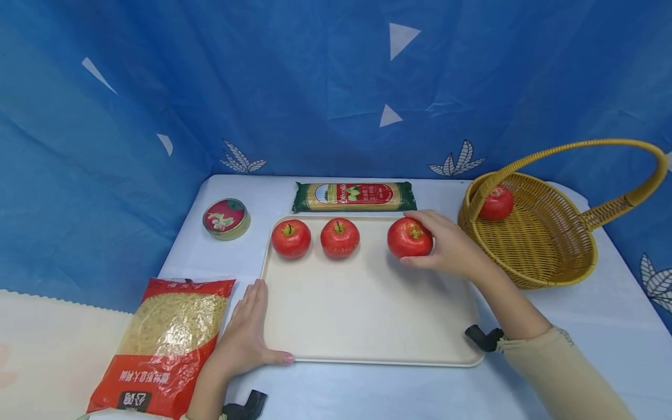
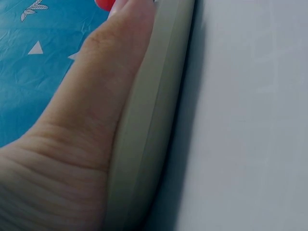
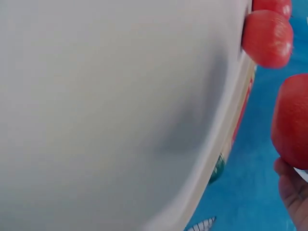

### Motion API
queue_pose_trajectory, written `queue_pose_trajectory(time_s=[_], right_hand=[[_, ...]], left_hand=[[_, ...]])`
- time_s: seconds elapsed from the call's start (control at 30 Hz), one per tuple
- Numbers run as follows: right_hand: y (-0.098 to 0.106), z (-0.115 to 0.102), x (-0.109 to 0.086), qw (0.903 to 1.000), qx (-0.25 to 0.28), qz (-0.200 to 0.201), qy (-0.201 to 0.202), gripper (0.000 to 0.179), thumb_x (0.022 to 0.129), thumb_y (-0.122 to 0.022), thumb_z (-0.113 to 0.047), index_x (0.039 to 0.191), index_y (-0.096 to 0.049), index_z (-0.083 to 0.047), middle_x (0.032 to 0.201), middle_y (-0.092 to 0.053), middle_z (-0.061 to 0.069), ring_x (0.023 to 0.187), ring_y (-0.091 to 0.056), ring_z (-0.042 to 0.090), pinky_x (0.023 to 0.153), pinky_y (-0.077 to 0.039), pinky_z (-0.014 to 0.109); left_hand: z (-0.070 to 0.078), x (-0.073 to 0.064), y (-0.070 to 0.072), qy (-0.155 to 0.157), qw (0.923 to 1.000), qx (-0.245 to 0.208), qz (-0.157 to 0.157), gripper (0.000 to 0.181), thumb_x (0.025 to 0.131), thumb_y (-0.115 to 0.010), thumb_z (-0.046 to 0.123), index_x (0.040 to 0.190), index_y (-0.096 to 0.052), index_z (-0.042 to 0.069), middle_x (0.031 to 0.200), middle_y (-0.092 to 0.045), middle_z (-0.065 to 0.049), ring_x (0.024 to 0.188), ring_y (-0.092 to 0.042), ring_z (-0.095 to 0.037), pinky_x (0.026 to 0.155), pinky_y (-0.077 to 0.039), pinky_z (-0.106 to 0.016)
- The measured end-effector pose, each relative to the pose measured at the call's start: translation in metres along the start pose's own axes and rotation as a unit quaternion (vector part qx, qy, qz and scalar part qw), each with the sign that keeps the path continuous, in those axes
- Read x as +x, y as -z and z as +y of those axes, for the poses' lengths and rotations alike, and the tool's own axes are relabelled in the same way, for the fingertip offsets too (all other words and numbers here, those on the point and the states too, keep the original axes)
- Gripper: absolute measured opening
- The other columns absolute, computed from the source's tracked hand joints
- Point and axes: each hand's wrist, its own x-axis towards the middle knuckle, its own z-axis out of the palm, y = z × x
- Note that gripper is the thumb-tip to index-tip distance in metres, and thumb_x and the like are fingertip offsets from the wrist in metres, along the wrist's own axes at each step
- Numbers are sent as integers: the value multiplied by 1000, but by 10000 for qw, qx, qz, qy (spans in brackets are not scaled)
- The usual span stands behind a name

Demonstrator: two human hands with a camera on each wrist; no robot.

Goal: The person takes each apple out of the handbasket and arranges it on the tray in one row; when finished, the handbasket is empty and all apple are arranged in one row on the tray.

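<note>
My right hand (image 1: 451, 248) holds a red apple (image 1: 408, 237) over the far right part of a cream tray (image 1: 367, 315). The fingers reach round its far side and the thumb bears on its near side, so that it sits in a narrow grasp. Its shadow falls on the tray, and the right wrist view shows it apart from the tray surface.

My left hand (image 1: 247, 335) rests at the near left corner of the tray, its fingers extended along the left rim and the thumb set wide against the near rim; it grasps nothing.

On the tray, along the far edge, lie a leftmost apple (image 1: 291, 239) and a middle apple (image 1: 340, 238), stems upward, near each other but apart. At the right stands a wicker basket (image 1: 535, 251) with a tall handle; a fourth apple (image 1: 496, 204) lies inside, against the left wall.

Just beyond the tray lies a green-ended spaghetti pack (image 1: 357, 197). Left of the tray, a round tin (image 1: 226, 220) stands toward the back, and a red pasta bag (image 1: 163, 344) lies beside my left hand, all on a white tablecloth (image 1: 577, 326) before a blue curtain (image 1: 325, 87)
</note>
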Motion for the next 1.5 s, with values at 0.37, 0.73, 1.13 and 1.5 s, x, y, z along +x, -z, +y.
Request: queue_pose_trajectory(time_s=[0.37, 0.73, 1.13, 1.5], right_hand=[[-26, -3, 36, 9981, -156, -408, -440, 93, 73, -85, -47, 150, -40, -20, 145, -49, 10, 130, -50, 33, 95, -54, 57], [-37, 0, 47, 9954, 21, -688, -671, 96, 73, -85, -50, 151, -39, -19, 148, -47, 11, 133, -49, 33, 101, -50, 57], [-37, 1, 44, 9931, 310, -914, -660, 104, 74, -84, -51, 156, -28, -18, 153, -41, 11, 140, -40, 35, 105, -46, 59], [-12, -12, 7, 9999, -57, -87, -119, 88, 75, -84, -50, 149, -43, -24, 153, -44, 5, 143, -37, 32, 111, -35, 66]], left_hand=[[1, 0, 0, -28, 10000, -75, 17, 163, 41, -83, 79, 160, 4, 10, 168, 2, -15, 155, 2, -38, 123, -7, -61], [1, 0, 0, -115, 9999, -47, 62, 163, 41, -82, 80, 160, 3, 9, 168, 2, -17, 155, 2, -39, 122, -8, -62], [2, 1, 1, 80, 10000, 19, -46, 162, 41, -83, 78, 160, 4, 11, 168, 2, -15, 155, 3, -38, 123, -7, -61], [1, 1, -1, 101, 9999, 1, -58, 164, 40, -83, 79, 160, 5, 11, 168, 4, -15, 155, 3, -38, 123, -7, -61]])
